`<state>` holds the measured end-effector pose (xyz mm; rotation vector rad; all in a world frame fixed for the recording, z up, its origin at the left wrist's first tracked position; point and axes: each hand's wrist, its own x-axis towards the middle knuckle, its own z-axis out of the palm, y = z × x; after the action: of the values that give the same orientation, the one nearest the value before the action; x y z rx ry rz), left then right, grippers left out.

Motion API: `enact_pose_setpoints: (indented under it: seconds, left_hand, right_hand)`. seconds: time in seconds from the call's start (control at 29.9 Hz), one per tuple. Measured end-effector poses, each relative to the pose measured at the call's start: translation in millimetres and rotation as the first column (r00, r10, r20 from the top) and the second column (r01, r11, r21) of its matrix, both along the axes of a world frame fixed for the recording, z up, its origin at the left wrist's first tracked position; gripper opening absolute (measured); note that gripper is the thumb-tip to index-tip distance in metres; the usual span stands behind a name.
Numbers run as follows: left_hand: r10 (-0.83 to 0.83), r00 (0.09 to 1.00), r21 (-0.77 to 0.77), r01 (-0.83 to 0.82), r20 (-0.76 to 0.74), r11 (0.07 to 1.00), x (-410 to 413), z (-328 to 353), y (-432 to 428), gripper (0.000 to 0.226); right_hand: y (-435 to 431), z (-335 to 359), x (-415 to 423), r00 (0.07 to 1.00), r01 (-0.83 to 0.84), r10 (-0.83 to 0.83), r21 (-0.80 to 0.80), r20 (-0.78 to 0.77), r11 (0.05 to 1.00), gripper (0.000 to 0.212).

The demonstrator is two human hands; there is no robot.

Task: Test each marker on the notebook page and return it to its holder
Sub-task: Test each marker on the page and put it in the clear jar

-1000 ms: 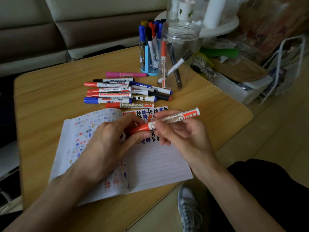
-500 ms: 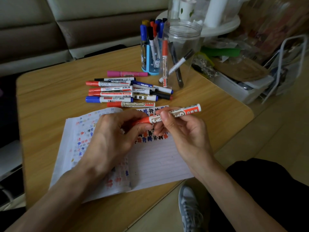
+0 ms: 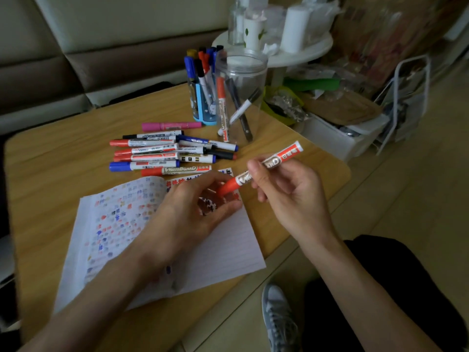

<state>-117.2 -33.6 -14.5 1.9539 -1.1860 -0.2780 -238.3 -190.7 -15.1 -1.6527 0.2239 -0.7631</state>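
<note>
1. "WHITEBOARD" is printed on the barrel of the lying red marker (image 3: pixel 186 169), at 12 o'clock from the notebook (image 3: pixel 223 250).
2. The held red marker (image 3: pixel 285 155) shows only "ARD"; the rest is covered.
3. The other marker labels are too small to read.

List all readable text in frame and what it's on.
"WHITEBOARD": lying marker nearest the notebook.
"ARD": held marker, the rest of the word is covered by the right hand.
Small print on both labels and on the other loose markers: too small to read.
Notebook marks: test scribbles, no readable words.
</note>
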Motion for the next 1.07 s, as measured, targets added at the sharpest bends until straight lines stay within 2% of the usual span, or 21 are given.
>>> enact_pose_setpoints:
  seconds: [0.1, 0.17, 0.23, 0.4, 0.57, 0.63, 0.7, 0.84, 0.97, 1.07]
  left_hand:
    - [-0.051, 0.998, -0.019, 0.051, -0.044, 0.999, -7.5, 6.4, -26.6, 0.072]
    - [-0.093, 0.995, -0.017, 0.093, -0.027, 0.996, -16.0, 9.8, -48.3, 0.075]
    - [-0.136, 0.99, -0.031, 0.135, -0.039, 0.99, -29.9, 14.4, -71.1, 0.073]
    - [-0.246, 0.957, -0.099, 0.232, -0.156, 0.968, -75.9, 16.9, -127.0, 0.06]
    - [-0.278, 0.942, -0.096, 0.265, -0.187, 0.96, -104.6, 2.3, -160.3, 0.044]
    - [-0.288, 0.937, -0.1, 0.273, -0.196, 0.957, -109.6, 0.8, -163.5, 0.045]
    - [-0.289, 0.939, -0.089, 0.277, -0.188, 0.957, -112.4, 1.8, -164.9, 0.045]
    - [-0.273, 0.952, -0.059, 0.267, -0.139, 0.962, -90.1, 9.8, -142.2, 0.043]
    - [-0.222, 0.975, -0.029, 0.222, 0.009, 0.975, -49.9, 17.2, -93.4, 0.036]
    - [-0.133, 0.991, -0.029, 0.133, 0.008, 0.991, -22.3, 19.2, -49.2, 0.034]
  right_hand:
    - [-19.9, 6.4, -21.6, 0.994, 0.109, -0.109, 0.0, 0.002, 0.994, 0.003]
    - [-38.0, 8.7, -42.4, 0.977, 0.214, -0.214, -0.031, 0.01, 0.976, 0.006]
    - [-60.6, 7.8, -68.7, 0.941, 0.335, -0.338, -0.128, 0.002, 0.933, 0.006]
    - [-111.3, -3.7, -146.7, 0.753, 0.586, -0.648, -0.335, -0.113, 0.738, 0.016]
    - [-137.2, -28.0, -202.2, 0.571, 0.672, -0.801, -0.459, -0.18, 0.582, 0.027]
    - [-140.8, -28.1, -215.5, 0.541, 0.677, -0.822, -0.487, -0.181, 0.552, 0.018]
    - [-143.4, -23.7, -224.2, 0.542, 0.659, -0.823, -0.524, -0.168, 0.54, 0.009]
    - [-142.2, -11.6, -211.9, 0.557, 0.654, -0.819, -0.535, -0.138, 0.535, 0.009]
    - [-124.9, 3.9, -167.4, 0.677, 0.573, -0.725, -0.526, -0.128, 0.628, 0.008]
    - [-99.4, 9.3, -120.9, 0.785, 0.448, -0.598, -0.521, -0.159, 0.727, 0.008]
